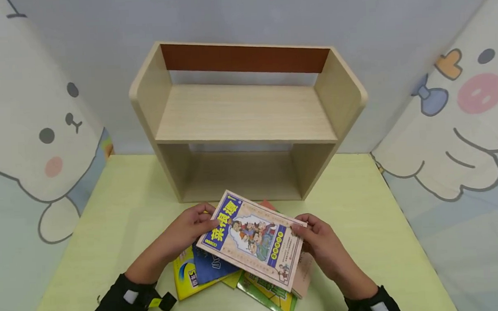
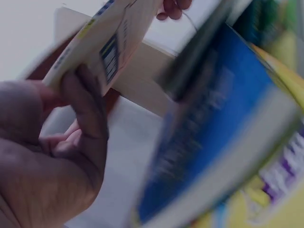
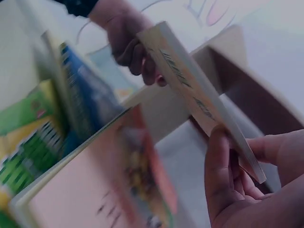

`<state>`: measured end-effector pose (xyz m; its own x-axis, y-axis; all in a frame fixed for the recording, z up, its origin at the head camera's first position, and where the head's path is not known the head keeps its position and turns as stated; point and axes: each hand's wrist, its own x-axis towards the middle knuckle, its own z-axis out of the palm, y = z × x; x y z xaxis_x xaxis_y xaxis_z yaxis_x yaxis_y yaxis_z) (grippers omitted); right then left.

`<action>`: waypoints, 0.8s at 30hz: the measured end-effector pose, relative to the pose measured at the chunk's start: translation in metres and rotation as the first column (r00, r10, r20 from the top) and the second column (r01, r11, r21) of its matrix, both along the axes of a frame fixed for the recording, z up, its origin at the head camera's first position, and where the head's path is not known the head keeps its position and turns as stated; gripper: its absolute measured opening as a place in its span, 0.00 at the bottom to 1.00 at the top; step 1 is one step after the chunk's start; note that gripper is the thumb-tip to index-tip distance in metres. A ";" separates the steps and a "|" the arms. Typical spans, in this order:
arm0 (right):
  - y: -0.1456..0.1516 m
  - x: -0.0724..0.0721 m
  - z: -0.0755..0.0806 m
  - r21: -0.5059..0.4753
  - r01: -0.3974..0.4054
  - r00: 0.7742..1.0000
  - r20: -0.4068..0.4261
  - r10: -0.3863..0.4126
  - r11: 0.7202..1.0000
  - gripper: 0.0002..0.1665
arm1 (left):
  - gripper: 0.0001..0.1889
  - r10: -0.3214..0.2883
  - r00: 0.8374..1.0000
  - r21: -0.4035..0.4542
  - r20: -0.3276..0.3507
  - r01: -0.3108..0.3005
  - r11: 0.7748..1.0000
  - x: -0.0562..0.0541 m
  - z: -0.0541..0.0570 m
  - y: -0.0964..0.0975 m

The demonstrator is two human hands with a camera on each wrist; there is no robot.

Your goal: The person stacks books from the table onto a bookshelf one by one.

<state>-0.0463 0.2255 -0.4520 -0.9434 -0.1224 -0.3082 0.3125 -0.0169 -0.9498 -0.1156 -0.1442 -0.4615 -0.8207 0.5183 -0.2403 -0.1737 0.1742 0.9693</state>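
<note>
A cream book (image 1: 252, 237) with a purple title panel and a cartoon picture is held tilted above a pile of other books. My left hand (image 1: 194, 226) pinches its left edge, thumb on the cover. At the opposite edge, my right hand (image 1: 324, 244) grips it the same way. Under it lie a blue book (image 1: 211, 264), a yellow book (image 1: 183, 277), a green-and-yellow book (image 1: 270, 296) and a pinkish book (image 1: 303, 275), partly covered. In the right wrist view the held book (image 3: 190, 90) shows its thin edge; the pile is blurred.
A two-tier wooden shelf (image 1: 247, 112) stands behind the books on the pale green table (image 1: 357, 202). Its upper back carries a brown strip (image 1: 245, 57). Cartoon-printed curtains (image 1: 37, 112) hang on both sides, with a grey wall behind.
</note>
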 end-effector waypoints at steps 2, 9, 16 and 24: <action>0.002 -0.001 0.017 -0.089 0.006 1.000 -0.027 -0.008 0.996 0.15 | 0.21 0.047 0.999 0.063 0.018 -0.048 0.997 0.002 0.016 -0.002; 0.001 -0.019 0.096 -0.154 -0.001 0.960 -0.276 -0.042 0.988 0.10 | 0.20 0.167 0.981 0.114 -0.102 -0.155 0.981 0.008 0.094 -0.008; -0.004 -0.079 0.170 -0.137 0.054 0.910 -0.402 -0.105 0.989 0.13 | 0.24 0.267 0.876 -0.002 -0.402 -0.293 0.956 -0.018 0.171 -0.011; -0.020 -0.167 0.207 0.302 0.275 0.866 -0.490 -0.099 0.913 0.21 | 0.22 0.320 0.663 -0.168 -0.677 -0.562 0.810 -0.074 0.198 0.015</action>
